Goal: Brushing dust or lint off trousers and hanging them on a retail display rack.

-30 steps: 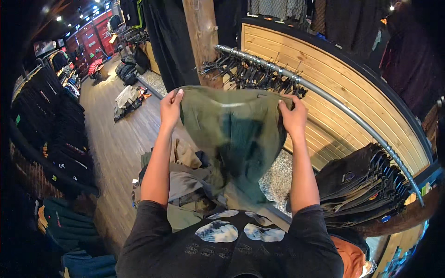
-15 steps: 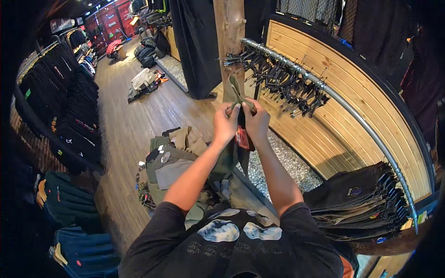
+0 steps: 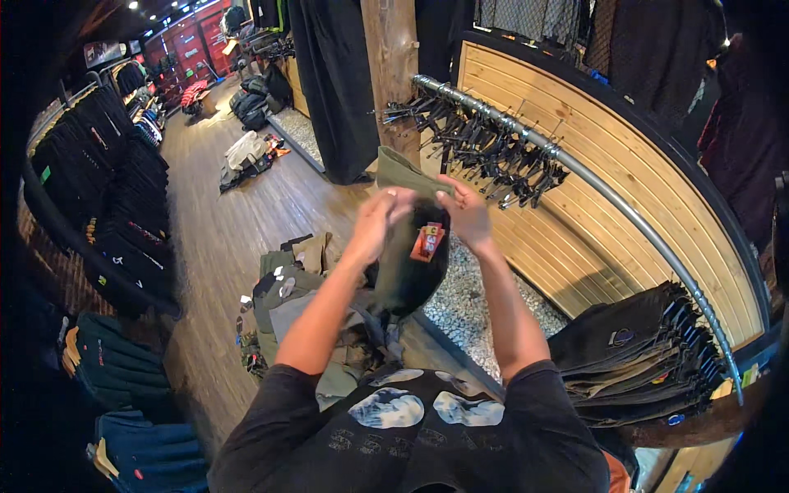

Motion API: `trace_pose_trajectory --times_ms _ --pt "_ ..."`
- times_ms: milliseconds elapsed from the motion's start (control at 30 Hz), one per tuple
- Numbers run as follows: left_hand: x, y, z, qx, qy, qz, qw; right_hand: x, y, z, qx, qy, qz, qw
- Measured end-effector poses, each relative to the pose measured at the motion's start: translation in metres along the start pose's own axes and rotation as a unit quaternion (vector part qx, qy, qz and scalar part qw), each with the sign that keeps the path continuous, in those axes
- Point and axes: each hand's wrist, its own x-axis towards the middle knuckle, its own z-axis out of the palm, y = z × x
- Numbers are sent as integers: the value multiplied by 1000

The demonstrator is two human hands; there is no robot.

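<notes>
Held up before me is a pair of olive-green trousers (image 3: 403,267), its waistband on top and its legs hanging toward the pile below. A red-orange tag (image 3: 427,242) hangs on its front. My left hand (image 3: 376,220) is closed on the left side just under the waistband, its fingertips smeared by motion. At the right end of the waistband my right hand (image 3: 466,218) pinches the cloth between thumb and fingers. On the floor beneath and to the left lies a heap of folded trousers (image 3: 304,287) in green, tan and grey.
A curved metal rail (image 3: 608,181) at the right carries many black clip hangers (image 3: 485,148) and, nearer me, hung dark trousers (image 3: 625,345). Clothing racks (image 3: 90,189) line the left side. A gravel strip (image 3: 468,312) runs below the wooden panel (image 3: 567,255). Another clothes pile (image 3: 246,156) lies farther off.
My hands have moved apart, the left one leftward and the right one rightward. The waistband, bunched between them before, is now spread wider, and the tag shows face-on.
</notes>
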Motion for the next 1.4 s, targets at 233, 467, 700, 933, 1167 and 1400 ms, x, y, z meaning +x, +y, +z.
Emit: trace_pose_trajectory --times_ms 233,467,700,933,1167,1400 --pt "13 -4 -48 174 -62 38 982 -8 -46 -25 116 -104 61 986" --pt "15 7 -22 66 -141 -68 985 -18 -58 -45 -33 -29 38 998" --pt "36 18 -25 70 -170 -129 974 -27 -51 -60 -27 -42 84 995" --pt "30 14 -44 -95 -134 -197 966 -27 -37 -51 -21 -75 120 990" --pt "18 29 -55 -10 -174 -69 982 -21 -48 -29 -18 -6 70 997" --pt "38 40 -53 57 -141 -50 987 -6 -64 -29 -108 -28 66 992"
